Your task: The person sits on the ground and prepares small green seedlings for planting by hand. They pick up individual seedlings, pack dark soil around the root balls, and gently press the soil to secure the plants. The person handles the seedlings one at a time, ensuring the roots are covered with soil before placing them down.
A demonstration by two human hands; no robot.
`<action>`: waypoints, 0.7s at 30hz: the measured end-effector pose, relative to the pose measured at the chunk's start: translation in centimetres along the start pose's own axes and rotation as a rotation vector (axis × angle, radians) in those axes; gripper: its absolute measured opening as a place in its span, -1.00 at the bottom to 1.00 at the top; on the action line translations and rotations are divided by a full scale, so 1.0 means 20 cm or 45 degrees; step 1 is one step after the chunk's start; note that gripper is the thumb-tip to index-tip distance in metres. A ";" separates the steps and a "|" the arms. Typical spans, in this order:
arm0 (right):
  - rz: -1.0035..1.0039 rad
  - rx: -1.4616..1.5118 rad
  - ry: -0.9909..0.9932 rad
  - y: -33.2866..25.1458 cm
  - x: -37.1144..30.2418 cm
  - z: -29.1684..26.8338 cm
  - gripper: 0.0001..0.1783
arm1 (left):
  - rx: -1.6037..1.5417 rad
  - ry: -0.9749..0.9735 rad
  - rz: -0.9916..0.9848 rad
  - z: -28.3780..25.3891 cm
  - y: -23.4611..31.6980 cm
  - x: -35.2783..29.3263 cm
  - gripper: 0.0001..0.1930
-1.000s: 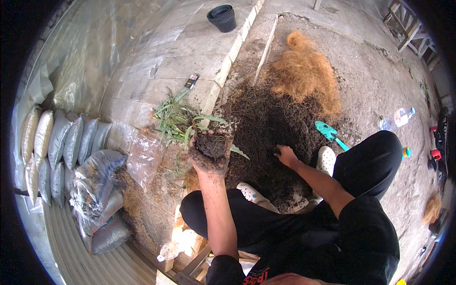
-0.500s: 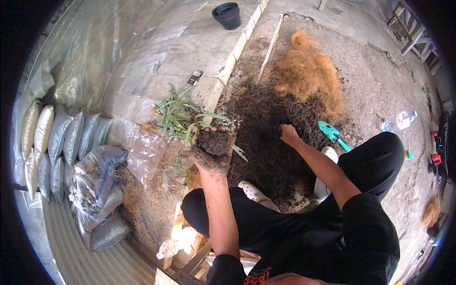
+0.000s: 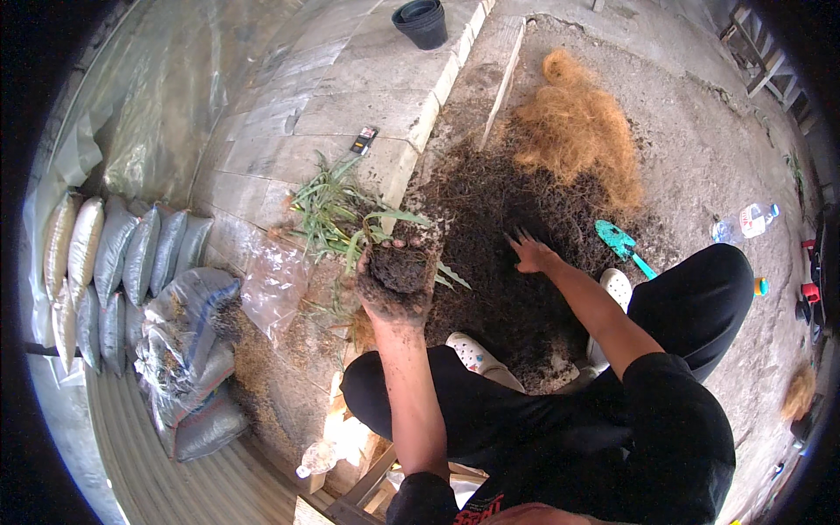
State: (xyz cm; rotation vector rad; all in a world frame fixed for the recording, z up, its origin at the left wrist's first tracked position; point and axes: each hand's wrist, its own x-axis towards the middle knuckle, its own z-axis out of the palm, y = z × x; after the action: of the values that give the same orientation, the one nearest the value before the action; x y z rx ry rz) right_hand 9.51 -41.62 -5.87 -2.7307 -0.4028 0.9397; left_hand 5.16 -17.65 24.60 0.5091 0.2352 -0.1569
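Observation:
My left hand (image 3: 392, 306), palm up and smeared with soil, is cupped around a dark soil clump (image 3: 398, 269). Long green leaves stick out on both sides of that hand; whether they grow from the clump I cannot tell. Just beyond it, a bunch of strap-leaved plants (image 3: 328, 206) lies on the paving. My right hand (image 3: 531, 255) is open, fingers spread, at the surface of a broad dark soil heap (image 3: 490, 306) between my feet. Its fingertips touch or nearly touch the soil.
Orange-brown coconut fibre (image 3: 582, 140) lies beyond the soil. A turquoise trowel (image 3: 626, 248) and a plastic bottle (image 3: 748, 224) are to the right. Black pots (image 3: 420, 24) stand at the far end. Filled bags (image 3: 118, 249) are stacked left, near a clear plastic bag (image 3: 273, 284).
The right hand, closed at the soil before, has opened and spread its fingers over the heap. The left hand still cups the soil clump. The whole view has shifted slightly.

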 end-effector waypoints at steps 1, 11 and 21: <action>0.009 -0.027 -0.034 0.00 0.00 0.00 -0.14 | -0.014 0.037 -0.008 -0.01 0.00 0.01 -0.72; -0.138 0.123 0.322 0.07 -0.06 0.30 -0.37 | -0.020 0.015 -0.048 0.02 -0.02 0.03 -0.70; 0.215 2.166 -0.188 0.14 -0.07 0.02 -0.42 | -0.052 0.125 -0.060 0.03 -0.02 0.04 -0.64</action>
State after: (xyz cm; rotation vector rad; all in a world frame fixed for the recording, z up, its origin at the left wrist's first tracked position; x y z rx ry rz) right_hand 8.73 -44.62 -6.12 -1.1267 0.4665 0.8366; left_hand 5.88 -18.42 24.64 0.4714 0.3454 -0.1730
